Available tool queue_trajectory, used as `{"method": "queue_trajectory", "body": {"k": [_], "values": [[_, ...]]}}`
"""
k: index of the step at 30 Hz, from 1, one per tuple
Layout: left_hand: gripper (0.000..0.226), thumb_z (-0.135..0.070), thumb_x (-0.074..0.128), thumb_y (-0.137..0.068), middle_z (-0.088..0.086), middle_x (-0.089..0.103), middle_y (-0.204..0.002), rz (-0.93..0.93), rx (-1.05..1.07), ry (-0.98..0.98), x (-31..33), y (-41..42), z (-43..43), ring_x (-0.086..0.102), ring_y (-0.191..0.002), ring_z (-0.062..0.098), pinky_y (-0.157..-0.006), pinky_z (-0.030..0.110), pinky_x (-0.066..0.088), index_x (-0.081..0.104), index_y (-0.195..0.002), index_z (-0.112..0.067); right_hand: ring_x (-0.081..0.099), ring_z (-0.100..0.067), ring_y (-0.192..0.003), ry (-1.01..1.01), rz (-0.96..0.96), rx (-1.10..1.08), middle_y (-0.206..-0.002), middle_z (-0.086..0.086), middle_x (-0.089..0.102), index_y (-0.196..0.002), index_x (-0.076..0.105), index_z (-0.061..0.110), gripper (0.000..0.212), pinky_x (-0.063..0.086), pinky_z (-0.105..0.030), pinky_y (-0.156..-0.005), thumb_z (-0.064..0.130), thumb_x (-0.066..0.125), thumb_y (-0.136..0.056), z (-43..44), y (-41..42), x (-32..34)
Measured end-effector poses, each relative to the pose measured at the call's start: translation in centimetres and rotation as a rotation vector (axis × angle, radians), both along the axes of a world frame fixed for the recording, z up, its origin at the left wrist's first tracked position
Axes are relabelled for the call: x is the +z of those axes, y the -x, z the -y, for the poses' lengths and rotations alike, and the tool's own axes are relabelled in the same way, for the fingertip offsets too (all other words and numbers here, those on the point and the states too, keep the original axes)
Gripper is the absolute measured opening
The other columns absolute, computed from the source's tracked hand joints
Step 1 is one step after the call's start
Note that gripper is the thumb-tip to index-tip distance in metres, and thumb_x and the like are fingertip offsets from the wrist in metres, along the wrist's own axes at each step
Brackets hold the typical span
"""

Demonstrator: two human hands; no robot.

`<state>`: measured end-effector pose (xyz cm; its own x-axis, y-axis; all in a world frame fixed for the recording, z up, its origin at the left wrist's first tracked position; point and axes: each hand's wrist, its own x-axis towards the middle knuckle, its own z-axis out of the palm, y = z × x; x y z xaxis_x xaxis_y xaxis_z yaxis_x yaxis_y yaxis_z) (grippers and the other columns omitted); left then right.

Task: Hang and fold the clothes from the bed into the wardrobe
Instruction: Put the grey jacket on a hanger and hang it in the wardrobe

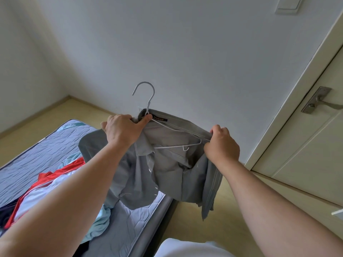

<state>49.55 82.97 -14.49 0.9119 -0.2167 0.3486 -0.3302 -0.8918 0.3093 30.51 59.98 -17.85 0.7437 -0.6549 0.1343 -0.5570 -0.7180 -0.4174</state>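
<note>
A grey button shirt (167,169) hangs in the air in front of me, over the bed's edge. A pale wire hanger (148,101) sits inside it, with the hook sticking up above the collar. My left hand (124,128) grips the collar and the hanger's neck. My right hand (221,145) pinches the shirt's right shoulder over the hanger's end. More clothes lie on the bed: a red and white garment (48,186), a light blue one (100,221) and a dark one (5,212).
The quilted mattress (37,156) fills the lower left. A cream door with a metal handle (319,102) stands at the right. A white wall is ahead, with yellowish floor (215,225) between bed and door. The wardrobe is out of view.
</note>
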Motion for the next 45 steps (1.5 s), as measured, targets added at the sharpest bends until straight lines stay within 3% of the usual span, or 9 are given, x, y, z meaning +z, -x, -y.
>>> {"method": "queue_trajectory", "body": {"k": [6,9,13,20,27,30,33,37,45], "values": [[0.094,-0.103,0.031,-0.064,-0.001,0.057,-0.053,-0.059,-0.012,0.045,-0.9,1.2,1.4,0.053,-0.078,0.028,-0.080,0.043,0.032,0.057,-0.049,-0.015,0.056,-0.020,-0.084,-0.195,0.122,0.135,-0.104,0.001,0.052,-0.109,0.054,0.024,0.038,0.043,-0.030,-0.066,0.051,0.071,-0.088,-0.3,-1.3,0.0],[0.096,-0.104,0.031,-0.061,0.000,0.059,-0.053,-0.135,-0.028,0.113,-1.5,1.9,2.2,0.054,-0.068,0.023,-0.077,0.041,0.033,0.059,-0.053,-0.013,0.059,-0.015,-0.077,-0.274,-0.104,0.315,-0.088,0.010,0.060,-0.087,0.054,0.028,0.036,0.041,-0.029,-0.060,0.059,0.070,-0.082,-0.7,-1.8,0.1],[0.096,-0.103,0.033,-0.061,0.001,0.060,-0.054,-0.180,-0.029,0.193,-1.1,2.0,2.6,0.058,-0.065,0.025,-0.062,0.035,0.035,0.061,-0.059,-0.011,0.053,-0.009,-0.068,-0.027,-0.017,0.214,-0.079,0.014,0.056,-0.075,0.049,0.030,0.050,0.040,-0.030,-0.060,0.080,0.047,-0.081,-1.0,-1.8,0.1],[0.081,-0.095,0.054,-0.063,-0.010,0.030,-0.036,-0.375,-0.143,0.390,0.1,2.3,3.2,0.035,-0.045,0.018,-0.052,0.031,0.026,0.032,-0.048,-0.019,0.064,-0.022,-0.074,0.034,0.087,0.178,-0.083,0.004,0.062,-0.087,0.054,0.022,0.027,0.045,-0.028,-0.056,0.047,0.054,-0.097,-0.5,-2.3,1.6],[0.073,-0.089,0.060,-0.068,-0.007,0.042,-0.047,-0.333,-0.209,0.360,0.8,2.5,4.8,0.043,-0.050,0.019,-0.055,0.029,0.031,0.040,-0.054,-0.020,0.047,-0.014,-0.050,-0.184,0.394,0.236,-0.052,0.005,0.049,-0.058,0.045,0.020,0.034,0.033,-0.025,-0.048,0.030,0.055,-0.088,-0.8,-3.3,5.4],[0.072,-0.086,0.063,-0.069,-0.007,0.040,-0.047,-0.330,-0.234,0.343,1.4,2.4,5.4,0.042,-0.049,0.018,-0.054,0.028,0.031,0.039,-0.056,-0.020,0.055,-0.014,-0.057,-0.161,0.213,0.346,-0.059,0.006,0.058,-0.065,0.054,0.021,0.026,0.040,-0.026,-0.051,0.038,0.052,-0.085,-0.4,-3.3,6.1],[0.070,-0.084,0.065,-0.069,-0.007,0.039,-0.048,-0.341,-0.260,0.321,2.2,2.5,6.1,0.041,-0.049,0.016,-0.053,0.028,0.029,0.041,-0.058,-0.019,0.051,-0.009,-0.065,-0.051,0.382,0.230,-0.074,0.008,0.056,-0.080,0.053,0.022,0.018,0.036,-0.024,-0.052,0.040,0.054,-0.084,0.8,-2.9,5.5],[0.069,-0.081,0.068,-0.069,-0.004,0.039,-0.051,-0.342,-0.295,0.323,2.8,2.4,7.0,0.041,-0.052,0.018,-0.055,0.030,0.029,0.043,-0.060,-0.017,0.052,-0.016,-0.075,-0.036,0.232,0.196,-0.095,0.004,0.050,-0.112,0.046,0.023,0.035,0.035,-0.028,-0.056,0.039,0.066,-0.087,2.1,-2.4,5.0],[0.073,-0.082,0.065,-0.070,-0.007,0.043,-0.046,-0.240,-0.335,0.262,3.4,3.2,10.0,0.049,-0.057,0.021,-0.069,0.038,0.041,0.034,-0.051,-0.019,0.063,-0.023,-0.080,-0.266,0.301,0.120,-0.093,-0.003,0.061,-0.105,0.057,0.017,0.029,0.044,-0.023,-0.054,0.007,0.069,-0.081,3.5,-3.0,7.6]]}}
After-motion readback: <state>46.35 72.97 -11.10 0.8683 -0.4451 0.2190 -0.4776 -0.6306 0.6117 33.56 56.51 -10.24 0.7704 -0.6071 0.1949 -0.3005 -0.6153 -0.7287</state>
